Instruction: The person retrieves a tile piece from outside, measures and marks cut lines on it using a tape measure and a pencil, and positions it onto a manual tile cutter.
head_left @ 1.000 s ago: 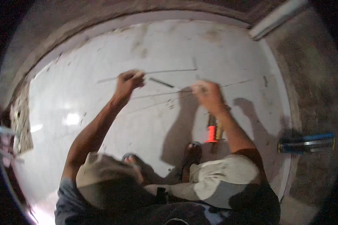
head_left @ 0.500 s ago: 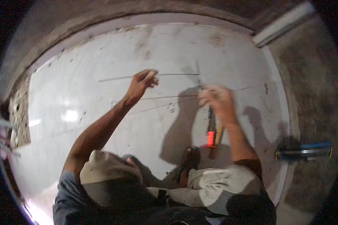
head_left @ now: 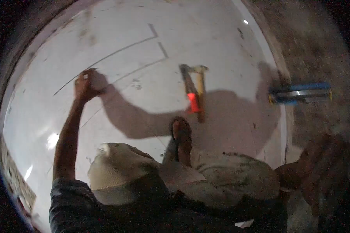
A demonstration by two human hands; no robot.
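My left hand (head_left: 85, 86) is at a dark drawn line on the white sheet (head_left: 122, 35), with its fingers curled together. Anything between those fingers is hidden. My right hand (head_left: 322, 171) is far to the right, in shadow beside my knee and smeared by motion. Its fingers cannot be made out. Between the hands, a hammer with a wooden handle (head_left: 200, 91) lies on the sheet. Next to it is a dark tool with a bright orange-red grip (head_left: 192, 103). Neither hand touches these tools.
A blue tool with a shiny metal bar (head_left: 299, 93) lies across the sheet's right edge, partly over the rough brown ground (head_left: 303, 46). My foot (head_left: 181, 132) is on the sheet below the hammer. Dark lines form a long narrow outline at the upper left.
The view has shifted to the right. My right hand has left the spot by the lines and swung down to the far right. My left hand has moved along the upper line towards its left end.
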